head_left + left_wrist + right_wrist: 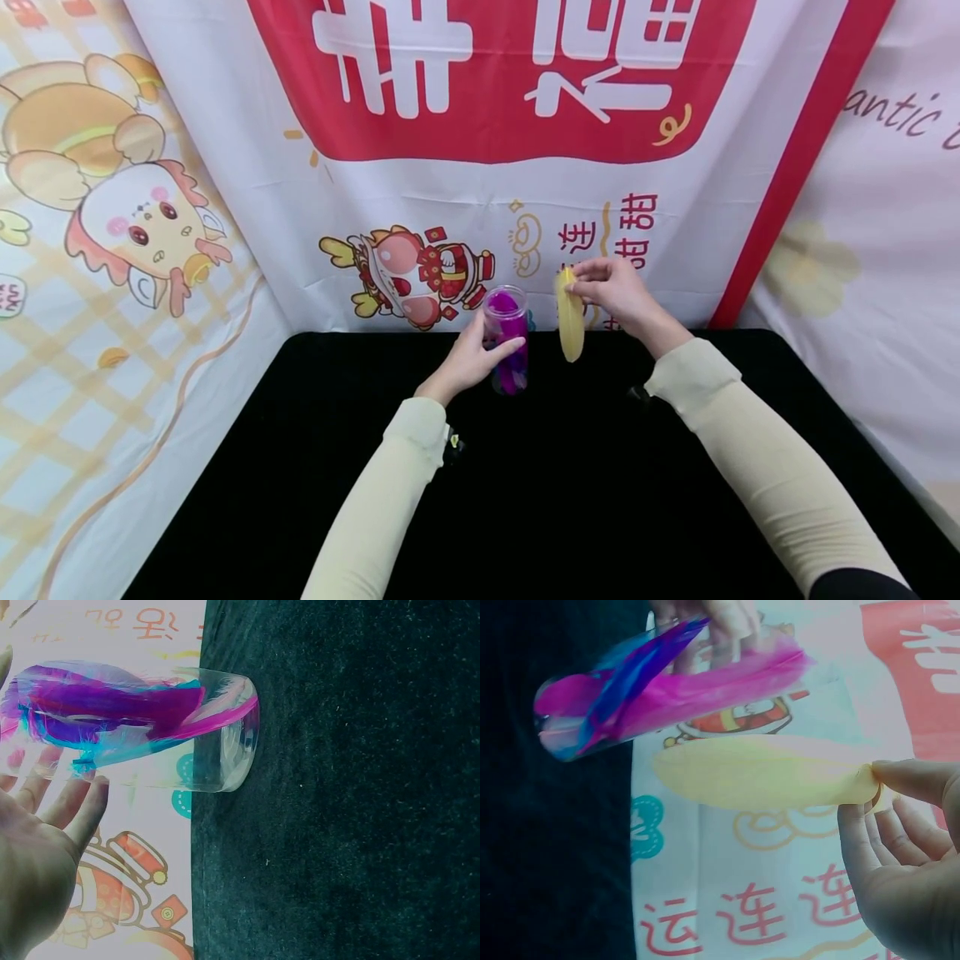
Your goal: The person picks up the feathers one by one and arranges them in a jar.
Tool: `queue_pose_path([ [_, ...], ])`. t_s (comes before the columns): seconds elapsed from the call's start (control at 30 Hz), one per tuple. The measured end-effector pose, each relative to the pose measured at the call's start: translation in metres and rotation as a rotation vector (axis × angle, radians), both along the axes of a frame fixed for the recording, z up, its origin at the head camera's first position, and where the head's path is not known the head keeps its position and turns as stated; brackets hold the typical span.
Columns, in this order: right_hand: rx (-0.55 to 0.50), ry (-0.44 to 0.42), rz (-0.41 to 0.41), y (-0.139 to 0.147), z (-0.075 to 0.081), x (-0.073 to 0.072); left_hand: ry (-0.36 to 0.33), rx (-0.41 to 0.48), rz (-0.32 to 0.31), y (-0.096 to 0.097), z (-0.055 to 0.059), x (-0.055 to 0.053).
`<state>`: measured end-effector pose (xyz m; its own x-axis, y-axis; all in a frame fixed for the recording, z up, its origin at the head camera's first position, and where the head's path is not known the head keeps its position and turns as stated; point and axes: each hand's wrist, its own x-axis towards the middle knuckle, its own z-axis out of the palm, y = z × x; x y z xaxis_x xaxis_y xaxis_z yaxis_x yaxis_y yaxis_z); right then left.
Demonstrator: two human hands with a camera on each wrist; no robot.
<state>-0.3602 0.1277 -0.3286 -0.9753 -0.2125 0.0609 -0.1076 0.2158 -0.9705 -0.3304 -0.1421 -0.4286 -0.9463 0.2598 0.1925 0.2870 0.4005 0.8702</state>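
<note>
My left hand [471, 354] grips a clear plastic jar [507, 342] above the far part of the black table. Purple, magenta and blue feathers [112, 705] fill the jar, seen through its wall in the left wrist view. To the right of the jar, my right hand [617, 293] pinches a yellow feather [572, 325] by its upper end, between thumb and fingertips. The feather hangs tip down, apart from the jar. In the right wrist view the yellow feather [765, 772] spans the gap from the right hand [907, 847] toward the jar [577, 720].
A black cloth-covered table [525, 500] lies under both arms. Behind it hangs a white and red printed banner [487, 187] close to the hands. A patterned cloth [97, 358] stands on the left and a pale one [862, 333] on the right.
</note>
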Motion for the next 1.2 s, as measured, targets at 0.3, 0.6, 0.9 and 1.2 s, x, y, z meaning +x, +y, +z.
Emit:
queue_pose_path([
  [0.3,-0.089,0.143,-0.015,-0.013,0.029,0.008,0.023,-0.004,-0.004,0.000,0.002,-0.002],
  [0.6,-0.142,0.254,-0.044,-0.020,0.052,0.011,0.034,-0.029,-0.005,0.000,0.005,-0.002],
  [0.9,-0.248,0.341,-0.008,-0.037,0.071,0.019,0.011,-0.024,-0.022,-0.002,0.004,-0.002],
  [1.2,-0.195,0.383,0.022,-0.054,0.066,0.022,0.004,-0.002,-0.035,-0.001,0.001,-0.001],
])
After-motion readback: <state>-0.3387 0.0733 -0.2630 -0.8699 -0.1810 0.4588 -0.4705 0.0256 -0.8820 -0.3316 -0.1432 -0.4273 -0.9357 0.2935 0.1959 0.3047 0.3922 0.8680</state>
